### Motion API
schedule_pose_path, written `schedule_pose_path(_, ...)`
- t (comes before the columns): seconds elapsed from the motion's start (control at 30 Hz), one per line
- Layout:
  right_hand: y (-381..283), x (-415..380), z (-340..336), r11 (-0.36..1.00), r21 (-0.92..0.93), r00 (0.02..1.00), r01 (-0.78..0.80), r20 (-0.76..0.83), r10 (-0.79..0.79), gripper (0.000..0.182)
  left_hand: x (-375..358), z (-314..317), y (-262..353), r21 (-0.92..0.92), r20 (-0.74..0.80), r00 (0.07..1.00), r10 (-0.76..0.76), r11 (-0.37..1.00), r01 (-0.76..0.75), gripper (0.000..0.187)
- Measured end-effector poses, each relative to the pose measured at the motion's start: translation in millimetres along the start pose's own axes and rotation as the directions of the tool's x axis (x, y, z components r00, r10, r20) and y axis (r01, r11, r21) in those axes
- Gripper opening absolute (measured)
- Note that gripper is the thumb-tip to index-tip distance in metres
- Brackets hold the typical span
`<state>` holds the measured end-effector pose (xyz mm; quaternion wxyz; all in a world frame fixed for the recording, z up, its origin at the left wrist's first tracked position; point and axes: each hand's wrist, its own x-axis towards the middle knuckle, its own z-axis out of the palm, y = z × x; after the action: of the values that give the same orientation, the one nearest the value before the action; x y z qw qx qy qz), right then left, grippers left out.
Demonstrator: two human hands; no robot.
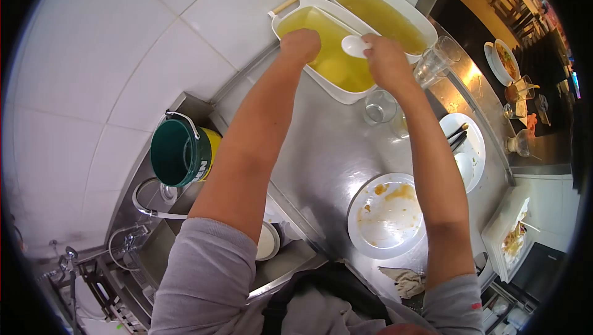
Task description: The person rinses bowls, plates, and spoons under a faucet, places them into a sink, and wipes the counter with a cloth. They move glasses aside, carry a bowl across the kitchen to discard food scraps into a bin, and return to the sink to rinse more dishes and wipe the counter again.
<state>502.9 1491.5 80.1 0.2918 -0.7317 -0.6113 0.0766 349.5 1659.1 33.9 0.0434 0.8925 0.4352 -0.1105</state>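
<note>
My left hand (301,45) is closed over the left part of a white tub (340,95) of yellow liquid; whatever its fingers hold is hidden. In my right hand (388,60) is a white spoon (354,46), held over the same tub near its right side. A pale rounded shape shows in the liquid below the spoon. Behind and to the right stands a second white tub (423,24) with yellow liquid. Clear glasses (379,107) stand close to the front tub, beside my right forearm.
A soiled white plate (386,227) lies on the steel counter (321,162). Farther right, another plate (474,143) holds cutlery. A green bucket (175,152) and a sink (162,251) are at left. A bowl of food (506,62) stands on the dark ledge, upper right.
</note>
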Motion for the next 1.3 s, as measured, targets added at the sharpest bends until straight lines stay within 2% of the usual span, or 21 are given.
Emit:
schedule_pose_path(0.07,16,26,37,0.985,-0.16,0.99,0.058,0.136,-0.037,0.016,11,11,-4,-0.04,0.012,0.999,0.031,0.999,-0.03,0.027)
schedule_pose_path(0.27,45,45,92,0.986,-0.13,0.94,0.106,0.335,-0.057,0.024,27,21,-12,-0.178,-0.044,0.997,0.064,0.982,-0.071,0.028)
schedule_pose_path(0.37,43,45,103,0.984,-0.153,0.913,0.09,0.408,-0.02,0.025,30,24,-14,-0.134,-0.035,0.989,0.145,0.98,-0.148,0.03)
schedule_pose_path(0.47,28,41,96,0.982,-0.162,0.906,0.093,0.424,-0.016,0.025,28,29,-7,-0.193,-0.061,0.997,0.051,0.979,-0.062,0.031)
schedule_pose_path(0.57,36,42,101,0.974,-0.149,0.945,0.173,0.303,-0.122,0.023,22,24,-4,-0.174,-0.046,0.999,0.001,0.985,-0.009,0.027)
schedule_pose_path(0.6,31,40,93,0.977,-0.149,0.958,0.154,0.265,-0.111,0.025,22,25,-3,-0.184,-0.083,0.996,-0.015,0.983,-0.001,0.026)
schedule_pose_path(0.67,15,38,59,0.982,-0.15,0.979,0.114,0.186,-0.085,0.028,25,30,-4,-0.206,-0.156,0.987,-0.043,0.978,0.01,0.027)
schedule_pose_path(0.77,22,32,3,0.96,-0.085,0.961,0.268,0.097,-0.26,0.029,41,43,-15,-0.176,-0.265,0.964,-0.023,0.984,-0.025,0.028)
schedule_pose_path(0.83,23,13,-51,0.966,0.025,0.962,0.256,0.091,-0.257,0.029,30,26,-11,-0.121,-0.295,0.954,-0.052,0.992,0.017,0.029)
schedule_pose_path(0.87,24,-2,-81,0.974,0.092,0.972,0.209,0.089,-0.217,0.026,64,57,-35,0.063,-0.405,0.913,0.041,0.998,-0.017,0.029)
schedule_pose_path(0.9,41,-17,-101,0.979,0.12,0.978,0.166,0.11,-0.179,0.023,47,43,-27,-0.076,-0.489,0.871,-0.052,0.997,0.017,0.03)
schedule_pose_path(0.97,91,-46,-136,0.986,0.139,0.978,0.091,0.172,-0.115,0.018,20,27,-21,-0.109,-0.683,0.731,-0.016,0.991,-0.08,0.033)
schedule_pose_path(1.0,109,-70,-155,0.999,-0.052,0.966,0.005,0.258,0.009,0.017,-2,21,-9,-0.282,-0.759,0.628,-0.173,0.956,-0.078,0.032)
schedule_pose_path(1.03,124,-91,-171,0.969,-0.241,0.94,-0.048,0.318,0.125,0.016,-31,11,6,-0.492,-0.733,0.601,-0.319,0.858,-0.145,0.031)
schedule_pose_path(1.07,143,-113,-182,0.93,-0.364,0.905,-0.054,0.376,0.2,0.015,-47,12,7,-0.533,-0.772,0.543,-0.33,0.802,-0.271,0.027)
schedule_pose_path(1.1,168,-134,-187,0.878,-0.478,0.865,-0.041,0.423,0.271,0.015,-64,11,11,-0.573,-0.752,0.55,-0.362,0.772,-0.275,0.027)
schedule_pose_path(1.17,263,-188,-175,0.945,-0.326,0.921,-0.03,0.359,0.153,0.022,-107,11,32,-0.642,-0.711,0.564,-0.419,0.715,-0.278,0.026)
schedule_pose_path(1.2,249,-197,-176,0.922,-0.274,0.847,-0.272,0.387,0.365,0.026,-128,13,47,-0.676,-0.672,0.621,-0.403,0.677,-0.291,0.025)
schedule_pose_path(1.23,229,-210,-175,0.834,-0.227,0.717,-0.502,0.43,0.548,0.03,-149,18,66,-0.708,-0.629,0.678,-0.38,0.64,-0.299,0.024)
schedule_pose_path(1.3,218,-225,-164,0.76,-0.211,0.611,-0.615,0.481,0.628,0.04,-185,35,113,-0.814,-0.477,0.842,-0.254,0.488,-0.314,0.02)
